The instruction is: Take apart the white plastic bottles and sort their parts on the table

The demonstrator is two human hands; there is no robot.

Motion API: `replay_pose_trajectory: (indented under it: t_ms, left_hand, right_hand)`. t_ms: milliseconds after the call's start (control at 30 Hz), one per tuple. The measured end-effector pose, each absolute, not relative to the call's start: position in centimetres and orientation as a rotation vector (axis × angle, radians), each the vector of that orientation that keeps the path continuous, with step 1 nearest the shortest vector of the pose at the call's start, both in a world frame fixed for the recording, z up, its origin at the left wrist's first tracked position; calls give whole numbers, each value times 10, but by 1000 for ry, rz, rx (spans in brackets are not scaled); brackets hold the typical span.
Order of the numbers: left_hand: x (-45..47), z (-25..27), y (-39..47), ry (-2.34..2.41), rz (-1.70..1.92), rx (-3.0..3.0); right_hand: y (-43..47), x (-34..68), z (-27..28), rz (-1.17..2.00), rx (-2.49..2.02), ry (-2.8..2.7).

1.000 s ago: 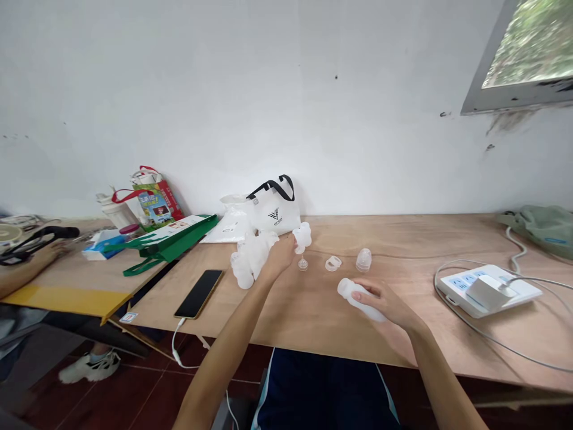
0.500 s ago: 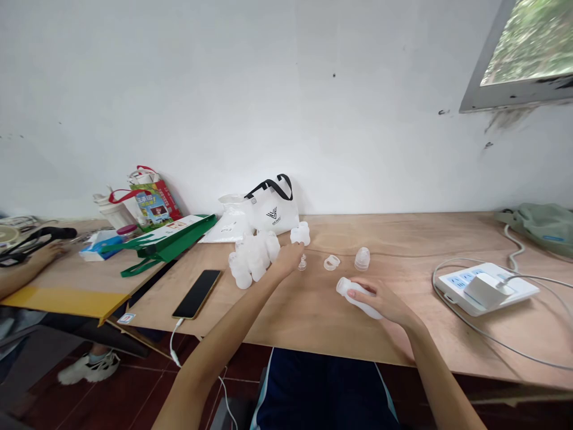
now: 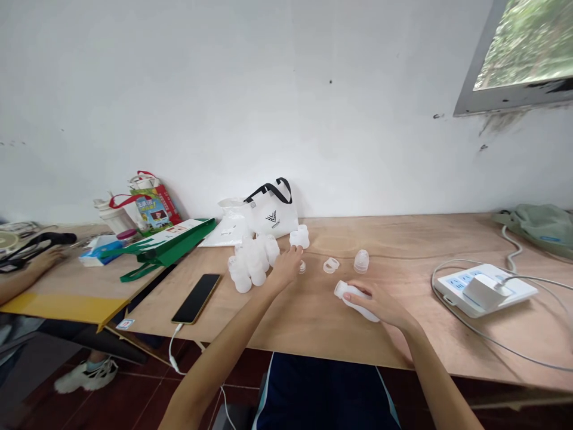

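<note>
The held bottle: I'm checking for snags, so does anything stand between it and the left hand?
Only the small clear piece, right beside the left hand; whether they touch is unclear. Beyond it, bare table runs to the bottle. The ring lies farther back, off that line.

The right hand (image 3: 379,303) holds a white bottle (image 3: 341,290); the left hand (image 3: 287,264) is beside a small clear piece (image 3: 303,268).

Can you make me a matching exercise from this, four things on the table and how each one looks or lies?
Things
1. white bottle
2. phone
3. tote bag
4. dome-shaped cap

Descriptions
A. white and black-handled
B. held by the right hand
C. clear, standing rounded end up
D. lying with a black screen upward

Pairs: 1-B, 2-D, 3-A, 4-C
</note>
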State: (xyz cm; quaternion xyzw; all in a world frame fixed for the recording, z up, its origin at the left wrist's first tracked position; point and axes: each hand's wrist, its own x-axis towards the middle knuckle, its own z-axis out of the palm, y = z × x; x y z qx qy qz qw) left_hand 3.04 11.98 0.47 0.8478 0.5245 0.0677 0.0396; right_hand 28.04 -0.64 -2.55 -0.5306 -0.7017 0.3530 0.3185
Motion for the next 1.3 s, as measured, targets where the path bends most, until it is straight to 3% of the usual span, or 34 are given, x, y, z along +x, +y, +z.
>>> replay_pose_trajectory:
  t_ms: [200,400,733,867,1033,1300]
  left_hand:
    - [38,11,82,604,383,2215]
    - [57,1,78,556,357,1942]
    - [95,-29,92,1083,609,1611]
    - [97,-30,93,1260,693,1769]
    - [94,-33,87,1562,348,2384]
    - [98,-41,90,1642,210,2508]
  right_hand:
    - [-4,279,-39,1051,-1428,-1694]
    - [0,278,-49,1037,-1382,-1630]
    - [13,284,-62,-203,-1571,-1792]
    - [12,295,-60,-425,-1548,-1643]
    - [15,299,-58,-275,-1448,-1467]
    - [8,280,-51,293,-1429,-1372]
